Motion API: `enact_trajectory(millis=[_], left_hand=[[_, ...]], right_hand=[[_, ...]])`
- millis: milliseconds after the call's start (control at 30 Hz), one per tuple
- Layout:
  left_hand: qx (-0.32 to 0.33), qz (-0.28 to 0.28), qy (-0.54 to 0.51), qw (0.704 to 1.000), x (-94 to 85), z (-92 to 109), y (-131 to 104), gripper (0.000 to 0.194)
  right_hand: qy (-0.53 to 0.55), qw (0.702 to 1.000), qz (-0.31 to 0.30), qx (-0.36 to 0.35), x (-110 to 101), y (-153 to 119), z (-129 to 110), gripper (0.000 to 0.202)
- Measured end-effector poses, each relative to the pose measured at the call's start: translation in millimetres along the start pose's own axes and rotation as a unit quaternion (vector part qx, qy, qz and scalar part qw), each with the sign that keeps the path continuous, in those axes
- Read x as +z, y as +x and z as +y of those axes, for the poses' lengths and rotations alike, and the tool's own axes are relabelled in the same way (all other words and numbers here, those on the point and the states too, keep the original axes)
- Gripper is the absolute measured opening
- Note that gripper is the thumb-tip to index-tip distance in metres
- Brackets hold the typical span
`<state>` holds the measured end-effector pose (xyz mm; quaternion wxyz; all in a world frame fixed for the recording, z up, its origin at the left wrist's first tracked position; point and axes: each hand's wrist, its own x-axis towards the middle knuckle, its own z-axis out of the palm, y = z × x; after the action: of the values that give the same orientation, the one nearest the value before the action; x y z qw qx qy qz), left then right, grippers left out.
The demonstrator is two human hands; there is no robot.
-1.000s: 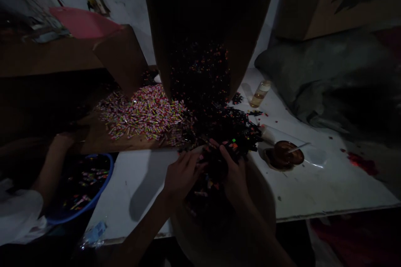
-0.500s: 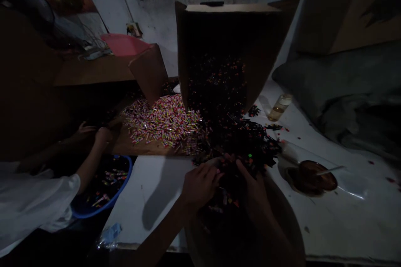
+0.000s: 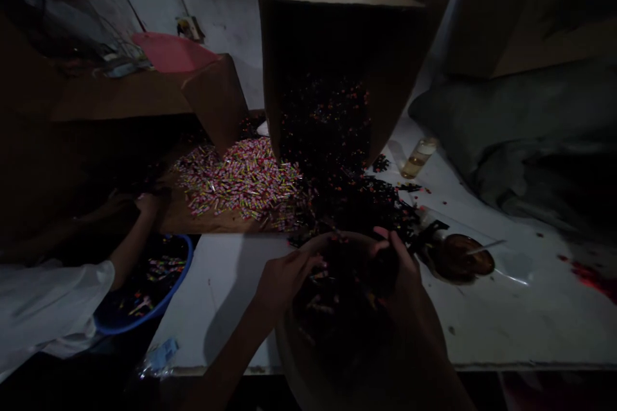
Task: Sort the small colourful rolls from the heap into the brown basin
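Note:
My left hand is over the left rim of a large round basin, its fingers bent and pressed together. What lies at its fingertips is too dark to make out. On the basin's right side, my right hand is curled around a clump of small dark pieces. Similar dark pieces, mixed with a few coloured ones, lie inside the basin. Just beyond it, a heap of small black pieces with orange specks spills from a tipped cardboard box.
Left of the box lies a pile of small pink-and-yellow striped pieces. A co-worker's hand is near a blue basin. To the right are a glass jar and a brown dish with a stick on the white table.
My hands have moved apart and drawn back from the heap to over the basin. My right hand has curled around dark pieces. The whole view has shifted slightly.

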<state>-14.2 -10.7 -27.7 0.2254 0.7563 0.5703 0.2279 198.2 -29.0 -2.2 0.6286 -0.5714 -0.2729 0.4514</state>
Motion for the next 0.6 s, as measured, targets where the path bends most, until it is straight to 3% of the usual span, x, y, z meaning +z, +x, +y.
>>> enact_trajectory(millis=[67,133,300,467,600], left_hand=[[-0.052,0.049,-0.095,0.993,3.5,9,-1,0.04],[-0.1,0.077,-0.2,0.972,7.7,18,0,0.036],[-0.169,0.038,-0.408,0.897,18.0,29,4,0.008],[-0.195,0.033,-0.546,0.814,18.8,32,8,0.034],[-0.202,0.019,-0.602,0.772,16.3,39,9,0.033]], right_hand=[[0.006,1.0,-0.012,0.017,6,1,-1,0.041],[0.017,0.999,-0.033,0.029,14,1,-3,0.042],[0.014,0.994,-0.097,0.041,28,-4,-7,0.043],[-0.046,0.993,-0.103,0.025,29,-12,-21,0.037],[-0.058,0.989,-0.123,0.056,28,-18,-28,0.039]])
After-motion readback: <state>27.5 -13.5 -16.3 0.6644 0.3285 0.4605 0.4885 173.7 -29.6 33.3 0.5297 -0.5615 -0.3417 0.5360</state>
